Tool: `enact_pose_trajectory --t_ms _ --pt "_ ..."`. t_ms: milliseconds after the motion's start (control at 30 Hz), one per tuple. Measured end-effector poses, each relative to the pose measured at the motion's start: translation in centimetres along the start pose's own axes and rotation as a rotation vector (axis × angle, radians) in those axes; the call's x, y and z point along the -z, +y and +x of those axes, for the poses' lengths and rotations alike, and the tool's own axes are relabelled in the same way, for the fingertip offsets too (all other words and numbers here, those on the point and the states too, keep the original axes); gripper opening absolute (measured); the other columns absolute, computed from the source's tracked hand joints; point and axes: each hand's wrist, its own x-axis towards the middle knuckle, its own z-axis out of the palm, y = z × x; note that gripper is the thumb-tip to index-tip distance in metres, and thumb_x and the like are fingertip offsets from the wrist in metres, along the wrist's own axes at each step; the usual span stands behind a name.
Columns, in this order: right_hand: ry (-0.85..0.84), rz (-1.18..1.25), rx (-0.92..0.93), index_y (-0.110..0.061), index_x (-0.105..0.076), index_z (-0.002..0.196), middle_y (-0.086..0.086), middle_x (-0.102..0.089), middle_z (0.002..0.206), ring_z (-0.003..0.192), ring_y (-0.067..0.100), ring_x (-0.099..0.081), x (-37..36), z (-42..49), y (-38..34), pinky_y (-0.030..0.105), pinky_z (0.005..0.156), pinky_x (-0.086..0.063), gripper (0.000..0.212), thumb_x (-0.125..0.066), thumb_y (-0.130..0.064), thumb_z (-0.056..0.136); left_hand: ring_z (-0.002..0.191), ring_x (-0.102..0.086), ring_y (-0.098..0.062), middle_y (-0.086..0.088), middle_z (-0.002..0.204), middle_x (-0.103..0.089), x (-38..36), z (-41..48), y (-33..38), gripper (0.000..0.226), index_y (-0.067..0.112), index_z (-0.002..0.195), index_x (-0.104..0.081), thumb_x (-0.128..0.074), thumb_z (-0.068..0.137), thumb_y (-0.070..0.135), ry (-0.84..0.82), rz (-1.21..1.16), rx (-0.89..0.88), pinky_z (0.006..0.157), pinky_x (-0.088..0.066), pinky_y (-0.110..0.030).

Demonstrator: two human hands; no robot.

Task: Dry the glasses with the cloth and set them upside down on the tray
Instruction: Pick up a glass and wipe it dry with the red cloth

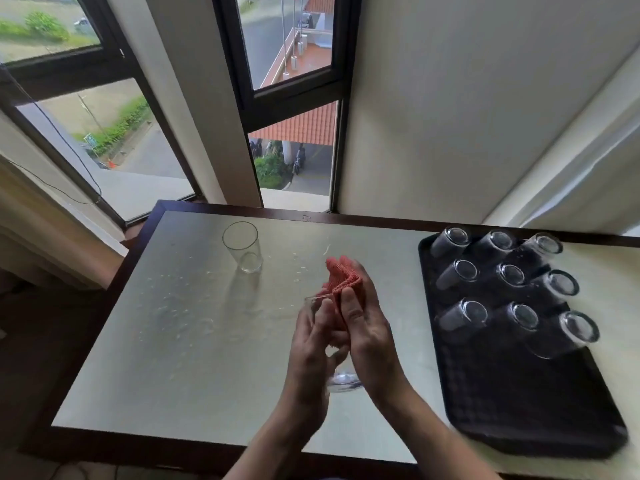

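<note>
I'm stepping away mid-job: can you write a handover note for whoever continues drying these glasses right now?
Left hand grips the held glass above the table.
Right hand holds the cloth at its mouth.
Done: nine glasses upside down on the tray.
Left: finish this one, then the upright glass far left on the table; invert both onto the tray.

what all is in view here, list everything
held glass: 1, clear, between both hands
cloth: 1, pinkish red, at the held glass's mouth
upright glass: 1, clear, table's far left
upside-down glasses: 9, clear, in rows on the tray
tray: 1, black, table's right side
table: 1, pale top, dark frame, below the windows
water drops: many, clear, table's left half
windows: 2, dark frames, behind the table
left hand: 1, grips the held glass
right hand: 1, grips the cloth
</note>
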Motion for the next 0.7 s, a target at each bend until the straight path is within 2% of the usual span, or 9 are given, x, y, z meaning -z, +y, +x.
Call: enact_pose_trajectory --t_ms 100,200,300,367,400,500,600,633,700 --pt "0.043 -0.265 0.082 -0.049 -0.008 0.153 -0.027 -0.016 0.161 0.140 -0.012 -0.029 -0.9 -2.9 0.1 0.011 0.107 -0.036 0.066 -0.041 -0.045 0.096 0.111 -0.071 -0.027 -0.010 0.116 -0.075 -0.3 0.8 0.8 0.047 0.023 0.115 -0.072 -0.051 0.094 0.060 0.030 -0.051 -0.022 0.090 -0.054 -0.043" --pt "0.017 -0.402 0.160 -0.054 0.004 0.150 -0.026 0.003 0.163 0.146 -0.010 -0.011 -1.2 -4.5 0.6 0.009 0.112 -0.028 0.068 -0.037 -0.051 0.096 0.092 -0.076 -0.026 -0.008 0.096 -0.079 -0.1 1.2 0.9 0.039 0.022 0.109 -0.063 -0.043 0.096 0.053 0.102 -0.090 -0.053 0.076 -0.056 -0.036" --pt "0.042 -0.226 0.128 -0.044 -0.014 0.154 -0.013 -0.033 0.159 0.143 0.010 -0.038 -0.1 -2.4 0.4 0.034 0.113 -0.040 0.062 -0.038 -0.049 0.097 0.099 -0.075 -0.021 -0.003 0.101 -0.079 -0.4 0.6 0.5 0.051 0.022 0.124 -0.057 -0.042 0.089 0.057 0.053 -0.031 -0.048 0.077 -0.058 -0.031" --pt "0.072 -0.057 -0.013 -0.047 -0.035 0.142 -0.006 -0.065 0.128 0.117 0.018 -0.065 0.7 -0.6 -0.2 0.047 0.099 -0.053 0.048 -0.037 -0.053 0.095 0.106 -0.073 -0.024 -0.009 0.112 -0.076 -1.0 0.1 0.5 0.053 0.022 0.126 -0.057 -0.048 0.093 0.063 0.014 -0.001 -0.025 0.087 -0.057 -0.042" --pt "0.076 -0.025 -0.029 -0.045 -0.040 0.138 -0.006 -0.068 0.122 0.112 0.015 -0.067 0.9 -0.3 -0.5 0.046 0.098 -0.054 0.045 -0.036 -0.052 0.094 0.111 -0.071 -0.023 -0.010 0.117 -0.074 -1.2 -0.1 0.6 0.055 0.021 0.127 -0.056 -0.051 0.092 0.063 0.007 -0.002 -0.011 0.094 -0.055 -0.047" --pt "0.099 -0.072 0.055 -0.033 -0.029 0.152 -0.015 -0.044 0.152 0.138 0.002 -0.043 0.1 -2.0 -0.9 0.028 0.115 -0.037 0.057 -0.041 -0.042 0.097 0.123 -0.064 -0.022 -0.009 0.128 -0.069 -1.1 0.1 0.9 0.066 0.014 0.130 -0.060 -0.055 0.085 0.062 -0.010 -0.011 -0.007 0.103 -0.049 -0.049" --pt "0.127 -0.320 0.207 -0.031 -0.016 0.157 -0.018 -0.016 0.163 0.148 -0.002 -0.017 -1.0 -4.8 -0.3 0.016 0.117 -0.023 0.068 -0.043 -0.044 0.096 0.110 -0.069 -0.032 -0.021 0.115 -0.070 -0.4 0.6 1.2 0.062 0.012 0.120 -0.064 -0.063 0.085 0.063 0.053 -0.130 -0.003 0.092 -0.052 -0.044" --pt "0.107 -0.361 0.244 -0.033 -0.017 0.156 -0.016 -0.016 0.164 0.149 0.000 -0.017 -0.9 -5.1 -0.2 0.016 0.116 -0.025 0.068 -0.043 -0.044 0.095 0.103 -0.071 -0.034 -0.023 0.108 -0.070 -0.2 0.7 1.2 0.057 0.012 0.119 -0.062 -0.059 0.087 0.059 0.091 -0.148 -0.004 0.088 -0.054 -0.043" --pt "0.061 -0.264 0.210 -0.042 -0.030 0.145 -0.010 -0.043 0.152 0.136 0.007 -0.046 -0.1 -3.9 -0.9 0.024 0.104 -0.045 0.056 -0.049 -0.040 0.092 0.098 -0.074 -0.029 -0.018 0.106 -0.073 -0.2 0.4 1.1 0.056 0.015 0.126 -0.058 -0.050 0.089 0.056 0.089 -0.162 -0.013 0.079 -0.058 -0.037"
